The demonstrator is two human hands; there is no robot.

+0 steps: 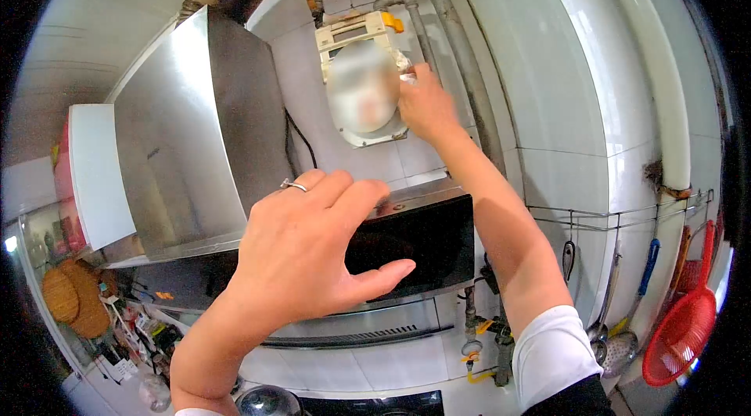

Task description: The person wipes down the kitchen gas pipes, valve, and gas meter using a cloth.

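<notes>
A gas meter (368, 133) with a pale casing is mounted on the tiled wall, its front blurred. My right hand (426, 105) reaches up to the meter's right side, fingers closed around a small crumpled white cloth or tissue (405, 70). Most of that white piece is hidden by the fingers. Lower and nearer to me, my left hand (305, 240) wears a ring and is in front of the range hood's black panel (422, 248). Its thumb is spread from the fingers, nothing shows in it, and I cannot tell whether it touches the hood.
Metal pipes (461, 41) run above and right of the meter. The steel range hood (176, 134) fills the left. On a wall rack (594, 216) at right hang ladles and a red strainer (680, 338). A dark lid (268, 402) shows at the bottom.
</notes>
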